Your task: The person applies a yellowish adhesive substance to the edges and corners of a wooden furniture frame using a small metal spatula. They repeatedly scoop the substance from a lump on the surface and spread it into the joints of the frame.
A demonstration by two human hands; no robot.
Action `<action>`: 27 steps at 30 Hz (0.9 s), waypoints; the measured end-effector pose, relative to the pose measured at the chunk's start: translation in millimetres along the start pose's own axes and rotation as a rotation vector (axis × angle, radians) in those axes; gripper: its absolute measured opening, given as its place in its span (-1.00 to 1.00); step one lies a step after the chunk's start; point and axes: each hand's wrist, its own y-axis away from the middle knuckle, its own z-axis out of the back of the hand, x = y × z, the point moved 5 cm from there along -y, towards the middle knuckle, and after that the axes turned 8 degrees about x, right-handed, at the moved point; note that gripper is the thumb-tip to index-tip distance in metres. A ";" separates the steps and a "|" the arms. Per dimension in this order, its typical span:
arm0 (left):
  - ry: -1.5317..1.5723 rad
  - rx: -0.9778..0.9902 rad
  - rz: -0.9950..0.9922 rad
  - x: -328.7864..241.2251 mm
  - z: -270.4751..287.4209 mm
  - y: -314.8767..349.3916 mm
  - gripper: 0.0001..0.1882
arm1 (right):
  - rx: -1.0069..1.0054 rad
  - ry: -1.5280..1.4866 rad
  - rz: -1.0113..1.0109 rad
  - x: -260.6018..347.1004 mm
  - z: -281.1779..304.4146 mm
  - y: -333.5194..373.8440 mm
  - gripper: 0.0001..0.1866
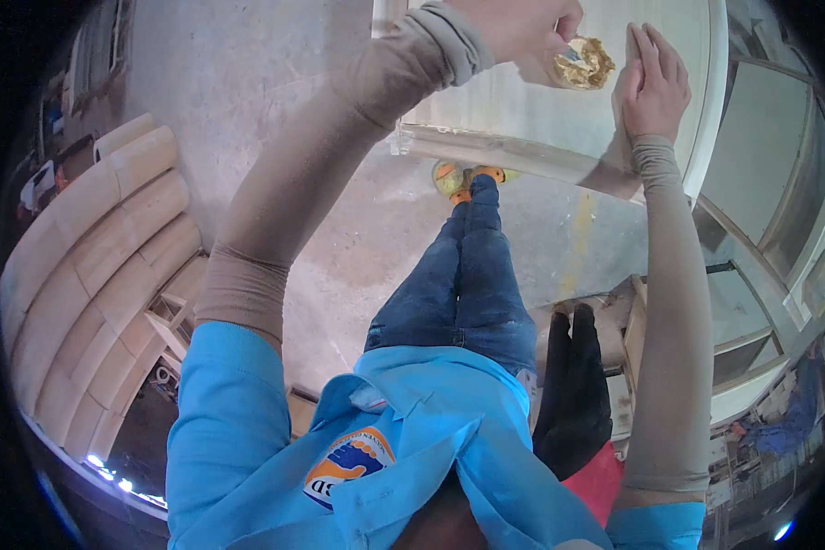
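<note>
My left hand (533, 26) reaches in at the top, fingers closed in a pinch. They grip the upper left edge of a round, crumpled-looking golden-brown thing (588, 64), whose kind I cannot make out. A small bluish bit shows by the fingertips. Below both lies a pale, smooth wooden panel (486, 105) with a raised edge along its near side. My right hand (658, 90) rests flat on this panel, just right of the golden-brown thing, fingers stretched out and holding nothing.
Curved wooden pieces (92, 229) stand stacked at the left. On the right are wooden frames with panels (763, 137). A person's dark-clad legs (573, 385) show near my right side. My feet (467, 179) stand on the concrete floor (339, 220) by the panel's near edge.
</note>
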 end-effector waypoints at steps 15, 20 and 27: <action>0.131 -0.197 0.028 58.6 -3.9 170.1 -0.85 | 0.050 -0.006 -0.030 -10.0 -6.2 1.6 -0.48; -0.113 -0.206 0.013 66.0 -29.9 203.3 -0.82 | 0.046 -0.016 -0.001 -6.6 -5.9 -1.2 -0.51; -0.073 -0.298 -0.029 66.6 -48.4 210.4 -0.78 | 0.040 -0.008 0.044 -5.2 -3.3 -3.1 -0.52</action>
